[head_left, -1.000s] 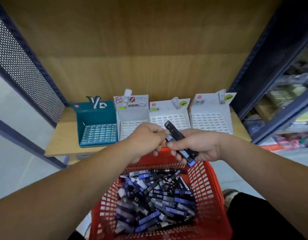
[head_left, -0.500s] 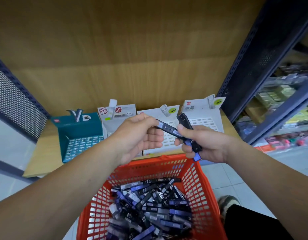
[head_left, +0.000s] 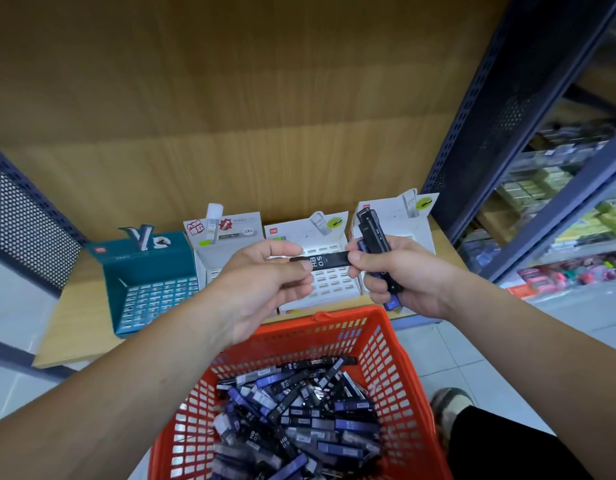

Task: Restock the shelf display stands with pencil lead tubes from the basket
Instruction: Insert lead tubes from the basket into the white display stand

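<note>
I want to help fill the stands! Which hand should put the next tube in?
Probably left. The left hand pinches a single tube in front of a white stand; the right hand grips a whole bundle.

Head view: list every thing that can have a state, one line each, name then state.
left hand: pinching the single tube's left end.
single tube: horizontal, in the air between both hands.
right hand: gripping a bundle of tubes, thumb at the single tube's right end.
bundle of tubes: near upright, slightly tilted, gripped.
basket: holding a loose heap of tubes.
middle white stand: visible slots empty.
</note>
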